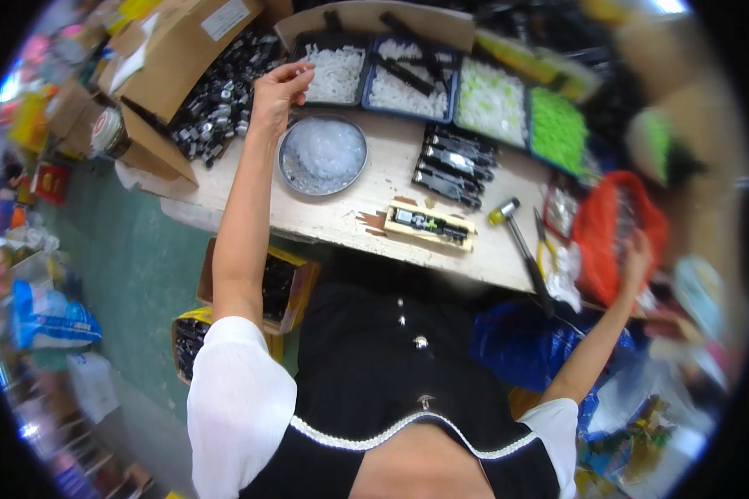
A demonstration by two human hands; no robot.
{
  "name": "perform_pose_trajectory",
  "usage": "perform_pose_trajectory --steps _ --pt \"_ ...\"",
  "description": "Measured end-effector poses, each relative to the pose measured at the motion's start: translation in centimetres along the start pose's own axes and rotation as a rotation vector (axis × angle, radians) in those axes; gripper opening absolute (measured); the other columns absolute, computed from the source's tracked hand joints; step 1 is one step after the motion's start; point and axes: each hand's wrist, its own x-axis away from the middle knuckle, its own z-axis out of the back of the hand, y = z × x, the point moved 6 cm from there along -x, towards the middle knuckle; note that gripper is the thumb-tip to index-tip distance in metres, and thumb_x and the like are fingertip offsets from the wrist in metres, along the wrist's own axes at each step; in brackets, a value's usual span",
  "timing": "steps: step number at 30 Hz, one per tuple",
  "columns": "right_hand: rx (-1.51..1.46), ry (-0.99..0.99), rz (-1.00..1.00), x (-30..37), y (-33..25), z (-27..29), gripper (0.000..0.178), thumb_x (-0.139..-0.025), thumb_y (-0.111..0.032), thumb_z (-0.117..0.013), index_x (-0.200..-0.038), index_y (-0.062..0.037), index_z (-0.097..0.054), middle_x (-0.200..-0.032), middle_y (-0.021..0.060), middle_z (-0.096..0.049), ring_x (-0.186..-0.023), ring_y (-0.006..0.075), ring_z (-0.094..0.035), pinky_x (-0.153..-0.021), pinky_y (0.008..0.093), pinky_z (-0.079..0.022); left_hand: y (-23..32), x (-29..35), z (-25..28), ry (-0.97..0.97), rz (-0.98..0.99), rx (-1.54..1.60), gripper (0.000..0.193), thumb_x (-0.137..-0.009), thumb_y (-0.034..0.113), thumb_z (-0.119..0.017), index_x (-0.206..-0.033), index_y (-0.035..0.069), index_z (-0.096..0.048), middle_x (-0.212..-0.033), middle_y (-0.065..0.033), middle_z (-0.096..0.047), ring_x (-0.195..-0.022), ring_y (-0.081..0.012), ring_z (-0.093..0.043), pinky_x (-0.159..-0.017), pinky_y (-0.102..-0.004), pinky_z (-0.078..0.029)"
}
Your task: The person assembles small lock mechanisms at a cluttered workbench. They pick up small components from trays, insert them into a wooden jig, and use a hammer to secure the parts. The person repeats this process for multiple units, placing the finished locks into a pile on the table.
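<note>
Two bare hands reach apart over a crowded wooden table (pixel 349 212), seen from above through a fisheye lens. Toward the upper left of the frame, the left hand (pixel 276 96) hangs with fingers loosely curled and nothing visibly held, between a cardboard box of small black and silver parts (pixel 220 96) and a tray of white plastic pieces (pixel 334 73). Just below that hand sits a round metal bowl of clear plastic parts (pixel 322 155).

At the right edge of the frame, the right hand (pixel 637 254) touches an orange mesh bag (pixel 612 233); blur hides whether it grips the bag or only rests there.

Across the top of the frame run more trays: white pieces with black strips (pixel 409 79), pale green pieces (pixel 491 104) and bright green pieces (pixel 558 131). A stack of black rectangular parts (pixel 453 165) lies at centre, and a wooden jig holding a black part (pixel 430 224) sits near the table's lower edge, beside a small hammer (pixel 520 241) and pliers (pixel 543 245).

Likely risks: the left forearm crosses close over the bowl, so a careless sweep could tip it and scatter the clear parts. The hammer handle appears to overhang the table edge and could be knocked off, and tugging the bag might drag loose items with it.
</note>
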Motion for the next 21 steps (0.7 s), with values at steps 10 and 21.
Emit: perform_pose_trajectory --steps 10,21 --pt "0.015 0.023 0.155 1.1 -2.9 -1.2 0.028 -0.088 -0.004 -0.055 -0.116 0.0005 -0.057 -0.105 0.0084 -0.062 -0.089 0.0141 -0.060 -0.079 0.0250 -0.047 0.7 11.9 -0.1 0.044 -0.176 -0.621 0.021 -0.072 0.001 -0.068 -0.093 0.000 -0.067 -0.074 -0.0045 -0.064 -0.065 -0.0089 -0.058 -0.057 -0.0223 -0.046" --pt "0.069 0.085 0.396 5.3 -12.9 -4.5 0.023 -0.091 -0.008 -0.053 -0.113 -0.0069 -0.061 -0.099 0.0024 -0.063 -0.079 0.0071 -0.057 -0.063 0.0197 -0.044 -1.3 13.0 -0.9 0.145 -0.472 -1.083 0.013 -0.068 0.002 -0.066 -0.080 0.006 -0.064 -0.077 -0.0050 -0.063 -0.071 -0.0237 -0.057 -0.063 -0.0317 -0.047"
